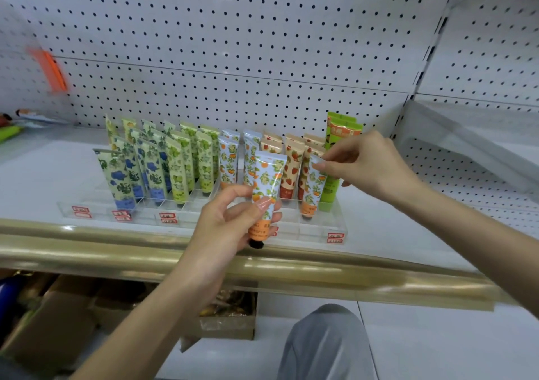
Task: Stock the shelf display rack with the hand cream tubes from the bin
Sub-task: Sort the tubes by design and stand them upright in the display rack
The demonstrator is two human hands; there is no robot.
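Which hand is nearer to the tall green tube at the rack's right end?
Right. The right hand is just in front of the green tube, pinching the orange-print tube beside it; the left hand is further left, gripping a black-capped tube.

A white perforated metal panel (233, 29) backs the white shelf (38, 181). Brown cardboard boxes (58, 321) sit below the shelf's glossy gold front strip (116, 251).

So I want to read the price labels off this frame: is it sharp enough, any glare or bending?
Head view: price labels too soft to read; the tube in the left hand is fairly sharp; the orange tag at far left is blurred; glare streaks the gold shelf edge, which the wide lens bows.
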